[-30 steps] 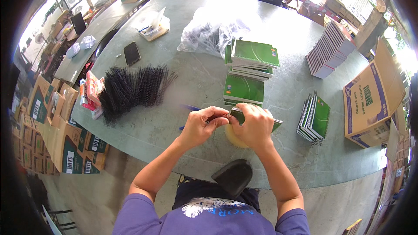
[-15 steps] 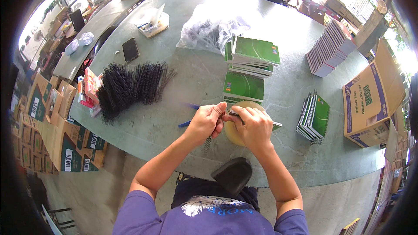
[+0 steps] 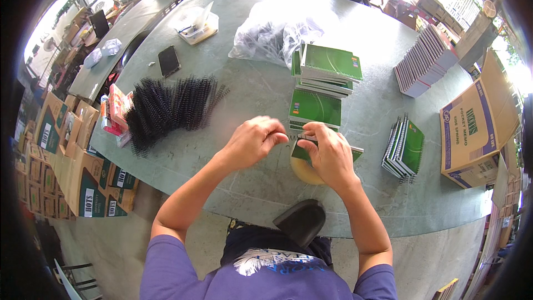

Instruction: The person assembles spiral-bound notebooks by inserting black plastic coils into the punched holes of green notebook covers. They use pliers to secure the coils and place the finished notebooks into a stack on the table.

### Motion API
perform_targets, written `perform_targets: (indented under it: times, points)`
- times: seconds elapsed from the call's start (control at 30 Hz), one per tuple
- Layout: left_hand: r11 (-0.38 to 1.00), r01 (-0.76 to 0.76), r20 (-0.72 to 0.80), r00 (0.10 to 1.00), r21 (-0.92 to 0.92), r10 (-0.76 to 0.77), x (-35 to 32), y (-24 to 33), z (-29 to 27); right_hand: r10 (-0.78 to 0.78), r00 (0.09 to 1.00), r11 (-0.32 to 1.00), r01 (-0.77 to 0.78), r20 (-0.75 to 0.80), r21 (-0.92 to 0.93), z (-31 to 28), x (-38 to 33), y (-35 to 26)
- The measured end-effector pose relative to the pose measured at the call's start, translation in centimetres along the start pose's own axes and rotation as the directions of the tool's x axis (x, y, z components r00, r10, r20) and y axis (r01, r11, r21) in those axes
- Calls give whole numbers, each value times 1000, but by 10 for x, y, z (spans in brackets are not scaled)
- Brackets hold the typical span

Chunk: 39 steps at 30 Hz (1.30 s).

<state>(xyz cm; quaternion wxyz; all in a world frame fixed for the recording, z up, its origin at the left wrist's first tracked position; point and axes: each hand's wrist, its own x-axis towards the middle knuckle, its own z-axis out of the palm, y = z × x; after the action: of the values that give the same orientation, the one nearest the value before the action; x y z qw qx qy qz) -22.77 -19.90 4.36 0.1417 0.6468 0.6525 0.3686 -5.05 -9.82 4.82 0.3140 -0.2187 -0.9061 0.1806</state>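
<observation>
My right hand (image 3: 328, 153) grips a small notebook (image 3: 355, 154) with a green cover, held edge-on above the table. My left hand (image 3: 252, 141) is closed, thumb and fingers pinched at the end of a black spiral binding coil (image 3: 294, 138). That coil stretches across to the notebook's edge between the two hands. Under the notebook lies a pale yellow round thing (image 3: 307, 173), partly hidden by my right hand. Just beyond my hands stands a stack of green notebooks (image 3: 316, 108). A heap of black spiral coils (image 3: 172, 111) lies to the left.
Bound green notebooks (image 3: 408, 147) stand at the right, near an open cardboard box (image 3: 472, 128). Behind them is a tall notebook stack (image 3: 425, 61). A plastic bag (image 3: 266, 39), a phone (image 3: 168, 61) and a plastic tub (image 3: 197, 28) are farther back on the table (image 3: 233, 89).
My left hand has moved up and left, apart from my right hand. The coil that hung below it now runs sideways between the hands. More of the notebook shows.
</observation>
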Motion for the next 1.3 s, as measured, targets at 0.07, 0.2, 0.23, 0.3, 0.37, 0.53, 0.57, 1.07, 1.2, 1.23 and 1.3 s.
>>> perform_targets:
  times: [0.07,0.2,0.23,0.3,0.37,0.53,0.57,1.07,1.2,1.23,1.3]
  points:
    - [998,50,-44,998,-35,-51,5,13,2,-10,1000,997,8,23,70,-1,0,1]
    - [998,42,99,994,-50,-37,6,2,0,98,994,979,-104,44,173,-5,3,-6]
    - [996,-51,-72,996,68,55,7,7,2,144,987,971,-155,70,182,-7,2,-8]
    - [928,-170,-360,886,333,291,9,24,14,81,989,978,-103,126,181,-4,3,0]
    - [905,-222,-190,933,363,305,-20,35,40,43,993,983,-62,107,175,-4,3,4]
    - [999,-29,350,936,-23,36,-83,54,104,147,982,988,-152,120,33,-23,-2,-2]
    - [993,-4,401,915,-119,52,-80,59,100,191,968,982,-189,161,-25,-33,-6,5]
    - [932,-220,-178,944,288,278,-23,42,34,308,939,840,-345,155,418,-36,-34,32]
    - [983,-119,-416,894,138,166,-6,56,21,357,920,813,-390,160,432,-38,-38,34]
    - [993,-78,-555,824,89,115,2,58,12,366,915,807,-403,170,431,-40,-37,32]
    - [988,-117,2,993,100,117,-19,39,37,200,979,970,-204,45,134,-42,-35,25]
